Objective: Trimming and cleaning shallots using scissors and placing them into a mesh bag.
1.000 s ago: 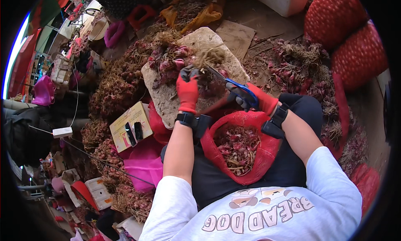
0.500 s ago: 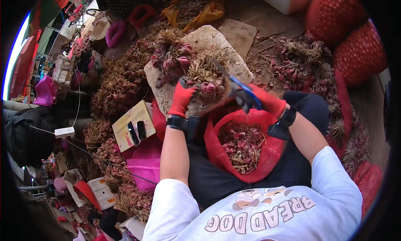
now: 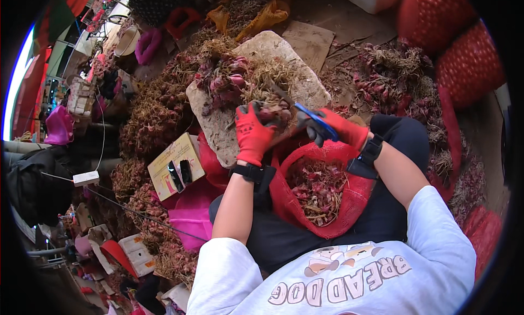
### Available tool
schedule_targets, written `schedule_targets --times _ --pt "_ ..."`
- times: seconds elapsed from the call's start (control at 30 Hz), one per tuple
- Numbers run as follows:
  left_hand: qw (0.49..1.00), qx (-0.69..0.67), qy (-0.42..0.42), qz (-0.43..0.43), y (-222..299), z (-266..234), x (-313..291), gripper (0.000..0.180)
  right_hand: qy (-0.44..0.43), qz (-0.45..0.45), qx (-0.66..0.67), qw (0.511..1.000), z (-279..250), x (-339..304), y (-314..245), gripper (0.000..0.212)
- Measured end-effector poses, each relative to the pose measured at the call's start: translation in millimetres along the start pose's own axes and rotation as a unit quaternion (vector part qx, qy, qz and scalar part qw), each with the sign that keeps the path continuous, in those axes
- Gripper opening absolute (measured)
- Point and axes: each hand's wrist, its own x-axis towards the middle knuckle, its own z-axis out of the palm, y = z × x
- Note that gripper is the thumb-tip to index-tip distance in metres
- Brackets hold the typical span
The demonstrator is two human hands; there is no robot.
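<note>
In a red glove with dark fingertips, my left hand [image 3: 254,130] is closed on the near side of a bunch of shallots [image 3: 275,109], purple-red bulbs with dry straw-coloured stalks. That bunch rests on a pale stone slab [image 3: 222,140]. My right hand [image 3: 339,127], gloved the same way, grips blue-handled scissors [image 3: 318,121]; their dark blades point up and left at the bunch's stalks. Another shallot bunch [image 3: 226,83] lies on the slab's left part. Between my legs a red mesh sack [image 3: 357,195] stands open, with loose shallots and dry trimmings [image 3: 316,192] inside.
Heaped shallots [image 3: 150,118] spread along the left, and another pile [image 3: 393,80] lies at right. A yellowish box [image 3: 176,162] carries dark items beside a magenta bag [image 3: 191,219]. Full red mesh sacks [image 3: 469,67] stand far right. A cardboard piece [image 3: 308,42] lies behind the slab.
My left hand has shifted right and nearer, its back now turned up over the bunch. The scissors have moved slightly left, with their blades nearer the stalks.
</note>
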Motion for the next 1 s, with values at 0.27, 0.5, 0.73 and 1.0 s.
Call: schedule_targets --times 0.27,0.5,0.73,1.0 --pt "0.917 -0.385 -0.097 0.041 -54.6 -2.2 21.1 0.035 0.045 0.052 -0.096 0.993 -12.3 11.4 12.2 0.037" --pt "0.91 -0.344 -0.232 0.018 -59.6 -26.7 27.8 0.043 -0.048 0.119 0.065 0.99 16.4 -17.8 -21.0 0.043" --pt "0.779 -0.598 -0.167 -0.09 -48.4 -19.2 15.3 0.062 -0.08 0.149 0.085 0.982 23.3 -17.0 -21.7 0.049" --pt "0.846 -0.505 -0.142 -0.093 -43.1 -10.2 2.1 0.039 -0.163 0.057 0.183 0.968 -2.5 27.1 28.8 0.032"
